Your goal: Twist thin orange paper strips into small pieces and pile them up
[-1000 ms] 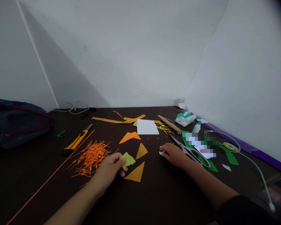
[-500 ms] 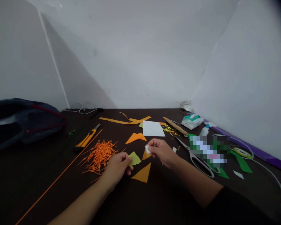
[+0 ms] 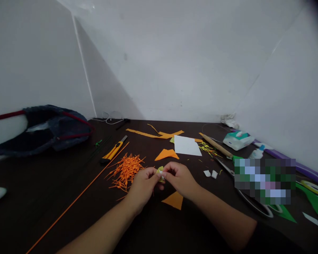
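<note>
A: Is any writing showing on the items?

B: None legible. A blurred patch is covering the green sheet at right.

A: Hand state?

B: The left hand [image 3: 143, 185] and right hand [image 3: 180, 179] are meeting fingertip to fingertip above the table [image 3: 42, 197]. Both are pinching a small yellow-green paper scrap [image 3: 160, 171] together with a tiny white piece [image 3: 162, 174], just in front of the orange triangle [image 3: 174, 200].

A: Materials nearby?

B: A pile of thin orange paper slivers [image 3: 125, 169] is lying just left of the left hand, beside a long orange stick [image 3: 79, 199]. A yellow utility knife [image 3: 113, 152], a flat white sheet [image 3: 187, 145], two small white squares [image 3: 211, 173] and metal scissors [image 3: 243, 194] are lying farther off on the dark, matte surface.
</note>
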`<action>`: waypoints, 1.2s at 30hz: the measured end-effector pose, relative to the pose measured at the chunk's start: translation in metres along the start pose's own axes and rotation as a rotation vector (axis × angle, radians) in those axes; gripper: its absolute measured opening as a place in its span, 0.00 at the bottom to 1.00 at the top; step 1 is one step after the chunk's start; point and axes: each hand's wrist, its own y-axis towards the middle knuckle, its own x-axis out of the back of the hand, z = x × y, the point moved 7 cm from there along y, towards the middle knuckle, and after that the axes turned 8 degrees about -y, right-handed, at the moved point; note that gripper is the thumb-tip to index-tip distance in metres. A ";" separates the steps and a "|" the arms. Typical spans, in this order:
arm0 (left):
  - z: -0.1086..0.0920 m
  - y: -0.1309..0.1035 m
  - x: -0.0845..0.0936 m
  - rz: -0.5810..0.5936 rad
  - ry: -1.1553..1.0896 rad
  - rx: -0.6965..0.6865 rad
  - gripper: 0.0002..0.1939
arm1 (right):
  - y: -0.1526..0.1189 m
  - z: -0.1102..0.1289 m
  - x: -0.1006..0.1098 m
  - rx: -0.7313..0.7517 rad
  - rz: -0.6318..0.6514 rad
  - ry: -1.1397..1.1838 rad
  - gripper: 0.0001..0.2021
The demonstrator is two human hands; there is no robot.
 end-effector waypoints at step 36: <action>0.011 0.009 0.001 -0.019 -0.387 0.103 0.03 | -0.001 0.017 -0.002 0.502 -0.075 -0.159 0.10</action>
